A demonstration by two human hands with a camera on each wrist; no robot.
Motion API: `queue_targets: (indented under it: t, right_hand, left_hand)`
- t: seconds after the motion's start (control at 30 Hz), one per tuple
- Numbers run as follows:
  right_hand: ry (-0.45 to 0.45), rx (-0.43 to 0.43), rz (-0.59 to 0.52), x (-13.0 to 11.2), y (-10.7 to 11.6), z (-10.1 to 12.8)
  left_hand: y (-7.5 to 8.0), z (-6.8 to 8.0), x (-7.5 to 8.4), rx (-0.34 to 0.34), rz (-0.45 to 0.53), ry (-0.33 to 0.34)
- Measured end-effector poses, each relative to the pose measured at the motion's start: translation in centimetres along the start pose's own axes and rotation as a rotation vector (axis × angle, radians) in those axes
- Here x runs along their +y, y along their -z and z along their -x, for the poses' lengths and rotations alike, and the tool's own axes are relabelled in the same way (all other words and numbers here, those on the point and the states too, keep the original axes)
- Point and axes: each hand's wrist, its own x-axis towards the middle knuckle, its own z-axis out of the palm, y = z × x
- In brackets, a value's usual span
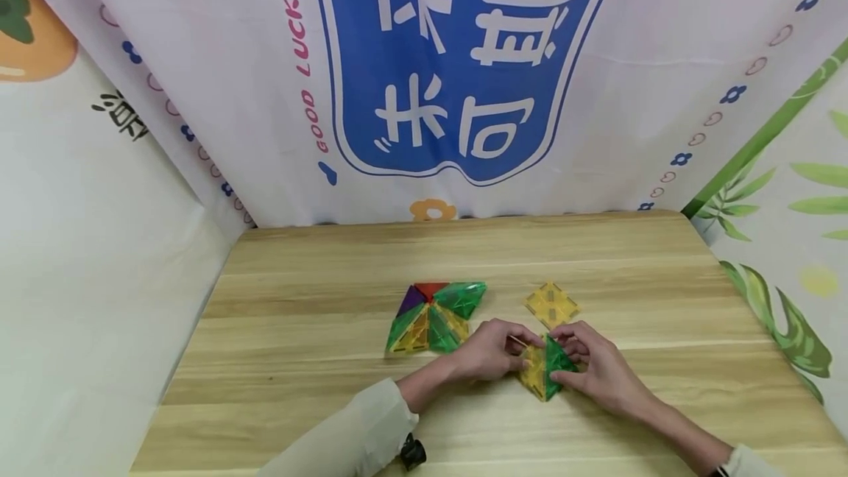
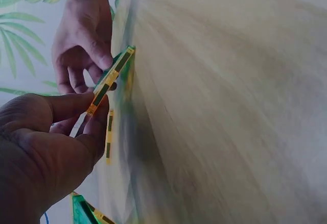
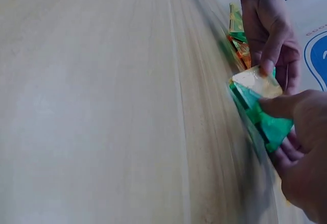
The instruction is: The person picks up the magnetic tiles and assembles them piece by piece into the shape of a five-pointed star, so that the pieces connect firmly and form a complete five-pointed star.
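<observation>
Together, both hands (image 1: 543, 359) pinch yellow-green tiles (image 1: 545, 370) near table's front edge.

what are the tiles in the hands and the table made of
Yellow tile and green tile: apparently translucent glossy plastic; light passes through and glints off. Table: wood or wood-look laminate, matte; pale grain lines show, the core cannot be told.

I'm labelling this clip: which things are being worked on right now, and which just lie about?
In hand:
left hand pinching the yellow tile
right hand gripping the green tile

Lying about:
flat cluster of coloured tiles
yellow square tile
wooden table
</observation>
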Motion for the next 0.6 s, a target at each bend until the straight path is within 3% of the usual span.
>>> queue_targets:
  t: [0.2, 0.43, 0.6]
  right_hand:
    - [0.029, -0.042, -0.221, 0.1, 0.7, -1.1]
    - [-0.027, -0.139, -0.267, -0.6, 1.8, -3.7]
    - [-0.087, -0.194, -0.290, -1.7, 1.9, -6.7]
  left_hand:
    - [0.9, 0.7, 0.9, 0.024, 0.040, -0.052]
    - [3.2, 1.5, 1.7, 0.028, 0.014, -0.131]
    - [5.7, 1.7, 2.0, 0.063, -0.025, -0.139]
